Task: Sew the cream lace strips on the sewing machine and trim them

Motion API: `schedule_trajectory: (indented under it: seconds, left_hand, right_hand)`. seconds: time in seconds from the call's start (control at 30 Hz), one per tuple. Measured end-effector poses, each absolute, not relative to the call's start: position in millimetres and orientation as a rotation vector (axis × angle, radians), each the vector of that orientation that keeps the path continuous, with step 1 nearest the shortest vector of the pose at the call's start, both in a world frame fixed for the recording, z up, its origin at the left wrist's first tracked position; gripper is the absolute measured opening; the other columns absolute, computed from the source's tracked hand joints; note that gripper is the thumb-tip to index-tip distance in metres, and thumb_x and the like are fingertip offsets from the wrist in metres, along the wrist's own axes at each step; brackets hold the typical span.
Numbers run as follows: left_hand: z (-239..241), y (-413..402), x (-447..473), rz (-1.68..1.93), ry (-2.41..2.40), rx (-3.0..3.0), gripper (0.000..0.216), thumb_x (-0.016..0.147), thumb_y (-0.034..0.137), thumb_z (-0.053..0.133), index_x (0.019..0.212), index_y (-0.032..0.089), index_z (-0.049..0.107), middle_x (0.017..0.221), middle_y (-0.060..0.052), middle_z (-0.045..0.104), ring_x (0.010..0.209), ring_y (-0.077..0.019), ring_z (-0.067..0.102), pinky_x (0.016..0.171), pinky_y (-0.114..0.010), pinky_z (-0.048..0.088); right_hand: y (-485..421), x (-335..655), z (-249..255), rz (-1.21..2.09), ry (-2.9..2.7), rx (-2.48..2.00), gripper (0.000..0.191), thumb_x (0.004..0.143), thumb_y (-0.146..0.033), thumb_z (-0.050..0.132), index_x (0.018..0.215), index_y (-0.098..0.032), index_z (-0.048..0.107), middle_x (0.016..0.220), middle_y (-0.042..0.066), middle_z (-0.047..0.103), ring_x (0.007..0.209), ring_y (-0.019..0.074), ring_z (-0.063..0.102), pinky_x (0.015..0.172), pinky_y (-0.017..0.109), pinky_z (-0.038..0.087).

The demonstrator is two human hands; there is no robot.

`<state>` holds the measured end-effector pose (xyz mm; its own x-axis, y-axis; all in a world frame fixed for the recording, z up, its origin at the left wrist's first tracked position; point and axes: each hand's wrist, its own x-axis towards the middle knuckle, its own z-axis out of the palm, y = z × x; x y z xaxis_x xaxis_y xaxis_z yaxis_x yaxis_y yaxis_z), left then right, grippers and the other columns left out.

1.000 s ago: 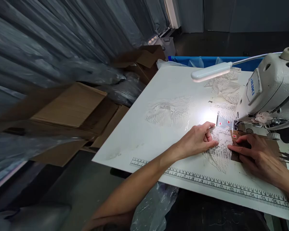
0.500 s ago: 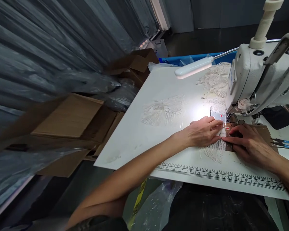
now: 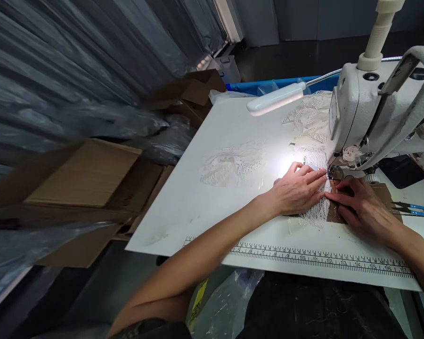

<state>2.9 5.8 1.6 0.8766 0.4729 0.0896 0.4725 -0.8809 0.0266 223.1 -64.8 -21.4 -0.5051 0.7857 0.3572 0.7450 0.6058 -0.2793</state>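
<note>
White lace fabric (image 3: 318, 214) lies under the needle area of a white sewing machine (image 3: 346, 113), with its near end spread on the table. Across the lace rests my left hand (image 3: 300, 186), fingers stretched and pressed down flat beside the presser foot (image 3: 330, 172). My right hand (image 3: 363, 202) lies over a brown board (image 3: 385, 193) at the machine's base. Its thumb and index finger are apart, and the index fingertip touches the lace edge near my left fingers. The undersides of both hands are hidden.
Blue thread snips (image 3: 417, 209) lie right of my right hand. More lace (image 3: 233, 165) sits on the white table (image 3: 183, 202), and another lace heap (image 3: 314, 113) behind. A lamp (image 3: 275, 99) hangs above. A printed ruler (image 3: 304, 256) runs along the front edge; cardboard boxes (image 3: 85, 174) stand left.
The view has shifted slightly, moving the table and machine left in the picture. The lace has moved a little toward the needle, with my left hand following it. My right index finger stays at the lace edge.
</note>
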Motion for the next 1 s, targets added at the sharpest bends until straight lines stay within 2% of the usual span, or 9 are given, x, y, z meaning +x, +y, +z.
schedule_trajectory:
  seconds: [0.27,0.57,0.83,1.0]
  left_hand:
    - [-8,7,0,0.266,0.765,2.965,0.045,0.104,0.037,0.03,0.132,0.012,0.056,0.147,-0.015,0.052,0.115,-0.0296,0.053,0.1,-0.05,0.033]
    - [-9,6,2,0.292,0.779,2.926,0.044,0.103,0.035,0.033,0.132,0.014,0.057,0.146,-0.015,0.053,0.116,-0.0296,0.054,0.104,-0.051,0.032]
    - [-9,5,4,0.301,0.795,2.951,0.045,0.103,0.036,0.031,0.13,0.011,0.057,0.144,-0.015,0.055,0.116,-0.0294,0.056,0.106,-0.052,0.032]
    - [-9,2,7,0.404,0.818,2.956,0.038,0.102,0.031,0.035,0.121,0.012,0.062,0.139,-0.016,0.058,0.115,-0.0284,0.056,0.104,-0.051,0.035]
  right_hand:
    - [-62,221,-12,0.185,-2.385,-1.226,0.043,0.09,-0.013,0.046,0.12,-0.032,0.07,0.104,0.01,0.061,0.099,0.0266,0.057,0.086,0.045,0.054]
    - [-61,223,-16,0.192,-2.372,-1.224,0.043,0.092,-0.014,0.046,0.123,-0.034,0.07,0.106,0.01,0.062,0.101,0.0259,0.058,0.087,0.044,0.055]
    - [-62,222,-22,0.179,-2.316,-1.246,0.037,0.091,-0.016,0.047,0.115,-0.025,0.073,0.103,0.012,0.061,0.097,0.0267,0.059,0.083,0.045,0.057]
    - [-61,225,-23,0.202,-2.336,-1.261,0.039,0.092,-0.02,0.046,0.119,-0.032,0.071,0.103,0.009,0.059,0.094,0.025,0.059,0.079,0.043,0.057]
